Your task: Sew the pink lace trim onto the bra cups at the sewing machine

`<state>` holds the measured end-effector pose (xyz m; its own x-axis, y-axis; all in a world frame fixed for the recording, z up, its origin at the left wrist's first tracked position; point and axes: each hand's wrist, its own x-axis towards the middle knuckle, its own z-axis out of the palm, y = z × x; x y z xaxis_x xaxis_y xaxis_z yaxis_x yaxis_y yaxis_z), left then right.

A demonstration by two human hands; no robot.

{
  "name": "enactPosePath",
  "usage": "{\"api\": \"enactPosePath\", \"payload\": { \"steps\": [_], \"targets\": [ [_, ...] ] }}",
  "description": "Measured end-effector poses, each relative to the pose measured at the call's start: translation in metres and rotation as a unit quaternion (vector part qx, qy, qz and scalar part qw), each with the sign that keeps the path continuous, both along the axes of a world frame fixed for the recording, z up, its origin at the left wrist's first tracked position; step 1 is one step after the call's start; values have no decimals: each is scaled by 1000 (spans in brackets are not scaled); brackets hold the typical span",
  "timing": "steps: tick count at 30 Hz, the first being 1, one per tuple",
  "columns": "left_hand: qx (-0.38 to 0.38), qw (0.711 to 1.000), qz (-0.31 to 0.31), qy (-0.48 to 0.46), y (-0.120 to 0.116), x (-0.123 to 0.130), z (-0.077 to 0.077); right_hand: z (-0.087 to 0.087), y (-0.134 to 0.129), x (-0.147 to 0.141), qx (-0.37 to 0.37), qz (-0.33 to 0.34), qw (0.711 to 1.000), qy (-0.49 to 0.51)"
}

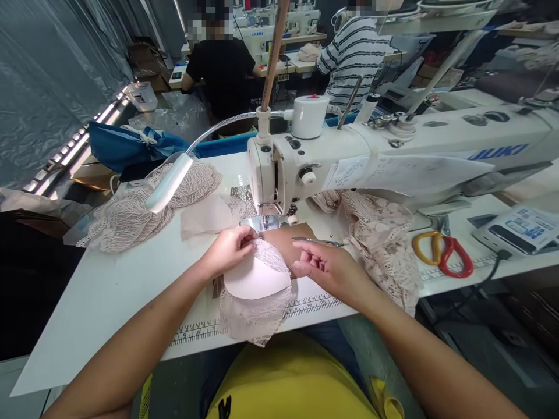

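My left hand (236, 250) is closed on the upper left edge of a beige lace piece (255, 317), just in front of the presser foot (265, 222). A smooth, pale, rounded panel (255, 279) lies over part of the lace. To the right, my right hand (325, 265) has its fingers curled in, thumb near the index finger, at the panel's right edge. A fine thread seems to run by the thumb. Along the index finger lies a slim dark metal tool (318, 240); whether the hand grips it is unclear. Under both is a brown sheet (283, 238).
A white sewing machine (314, 169) spans the table, with a lamp (170, 183) at its left. Lace piles lie left (126, 218) and right (379, 233). Red-and-yellow-handled scissors (443, 250) and a phone (510, 233) lie right. Two people (222, 64) sit beyond.
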<state>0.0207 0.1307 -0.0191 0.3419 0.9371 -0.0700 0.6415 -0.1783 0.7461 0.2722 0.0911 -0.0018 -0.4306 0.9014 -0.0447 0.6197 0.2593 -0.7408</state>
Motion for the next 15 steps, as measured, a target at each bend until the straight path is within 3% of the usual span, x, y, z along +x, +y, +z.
{"api": "enactPosePath", "payload": {
  "steps": [3, 6, 9, 15],
  "targets": [
    [29, 999, -11, 10, 8, 9, -6, 6, 16, -9, 84, 78, 992, -51],
    [48, 998, -22, 25, 14, 14, -7, -1, 33, -27, 120, 157, 970, -140],
    [69, 996, -27, 53, 19, 9, -6, -17, 43, -40, 147, 146, 956, -208],
    [93, 991, -28, 96, 23, 0, -4, -42, 40, -42, 224, 106, 939, -238]
  ]
}}
